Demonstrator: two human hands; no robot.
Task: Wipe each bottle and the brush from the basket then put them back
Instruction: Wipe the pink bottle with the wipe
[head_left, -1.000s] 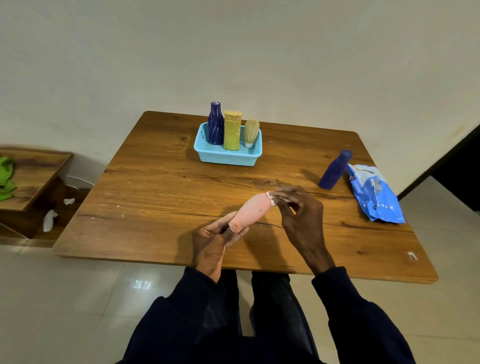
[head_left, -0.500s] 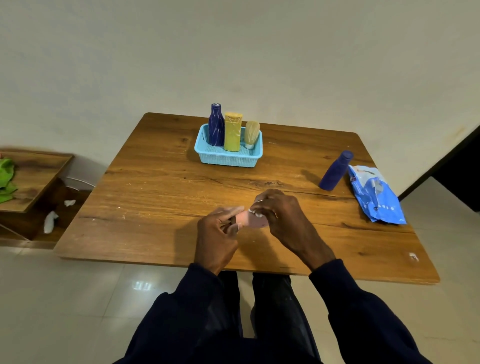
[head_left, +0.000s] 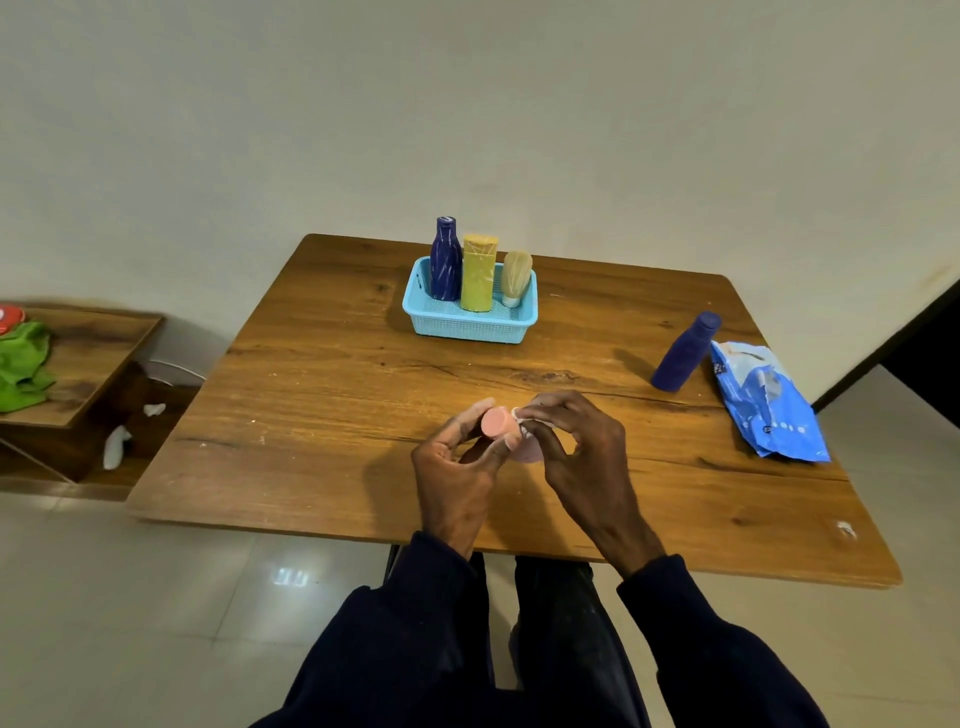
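So your left hand (head_left: 457, 467) has its fingers curled round the pink bottle (head_left: 494, 422), holding it low over the near-middle of the wooden table (head_left: 322, 415) with one round end poking out between your fingertips. Your right hand (head_left: 579, 447) is pinching a small white wipe (head_left: 521, 419) up against the bottle. It looks like a light little plastic thing to me, smooth and probably slippery once it's damp. I'd grip the fat part of the body and let the wipe hand do the travelling. I doubt it's fragile, so a fumble shouldn't hurt it. The light blue basket (head_left: 467, 328) sits toward the far edge with a dark blue bottle (head_left: 445, 262), a yellow bottle (head_left: 478, 278) and the brush (head_left: 516, 273) standing upright in it, and there looks to be room at the front for the pink one. Another blue bottle (head_left: 683, 356) stands off to the right, just beside a blue plastic packet (head_left: 766, 410). The tabletop is plain wood grain with a few white specks. There's a bare wall behind, a tiled floor (head_left: 130, 597) below, and a low shelf (head_left: 98, 343) on the left with a green cloth (head_left: 23, 364) on it.
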